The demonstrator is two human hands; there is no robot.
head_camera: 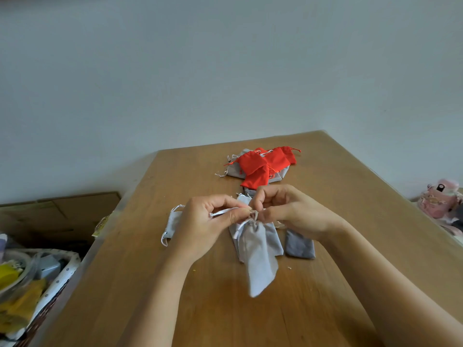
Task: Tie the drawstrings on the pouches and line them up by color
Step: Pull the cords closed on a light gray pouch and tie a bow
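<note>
On the head camera I saw the left hand pinching the white drawstring, and the right hand with its fingers curled tight at the gathered neck of the light grey pouch. The pouch hung just above the table, over other grey pouches. I judged the thin cord could slip from either pinch and leave a slack knot, or the pouch could drop among the others.

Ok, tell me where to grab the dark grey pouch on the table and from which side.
Probably pinch its near edge, coming from the near right. The dark grey pouch lies flat, its far end is hidden by the right hand, and light grey pouches crowd its left side.
</note>
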